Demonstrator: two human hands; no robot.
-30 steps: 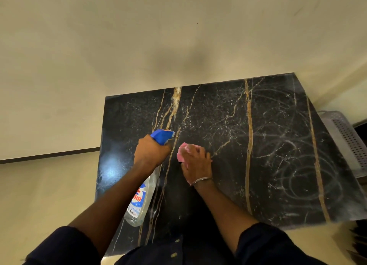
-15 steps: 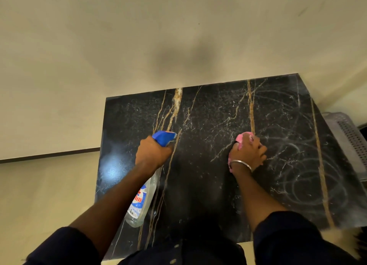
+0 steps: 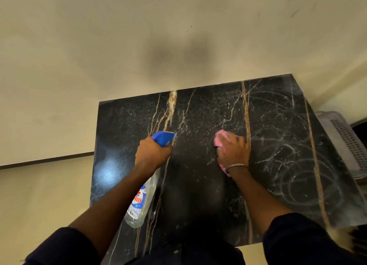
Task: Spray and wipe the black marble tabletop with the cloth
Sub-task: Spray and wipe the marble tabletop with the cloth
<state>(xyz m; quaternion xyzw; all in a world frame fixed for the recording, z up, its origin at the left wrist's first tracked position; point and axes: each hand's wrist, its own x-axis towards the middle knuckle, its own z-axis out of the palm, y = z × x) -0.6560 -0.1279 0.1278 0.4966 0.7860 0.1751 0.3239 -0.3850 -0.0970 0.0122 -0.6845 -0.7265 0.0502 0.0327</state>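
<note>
Black marble tabletop (image 3: pixel 208 110) with gold and white veins stands against a pale wall (image 3: pixel 119 36), and the person leans over it from the near edge. The left hand (image 3: pixel 152 152) is closed around the neck of a spray bottle (image 3: pixel 142 200); the blue trigger head (image 3: pixel 163 138) sticks out above the knuckles and points toward the wall, while the clear body with its blue and red label hangs back under the forearm, above the marble. The right hand (image 3: pixel 233 150) is pressed flat on a pink cloth (image 3: pixel 220 140), fingers bent over it, and the cloth lies on the stone near the middle, just left of a long gold vein (image 3: pixel 247 126). A thin metal bangle (image 3: pixel 237 166) sits on this wrist. Right of the hand, pale circular smear marks (image 3: pixel 294 177) cover the surface. A bluish glare (image 3: pixel 108 171) shines on the left part. Beside the right edge of the table stands a grey perforated basket (image 3: pixel 345 139). Both sleeves (image 3: pixel 309 243) are dark.
</note>
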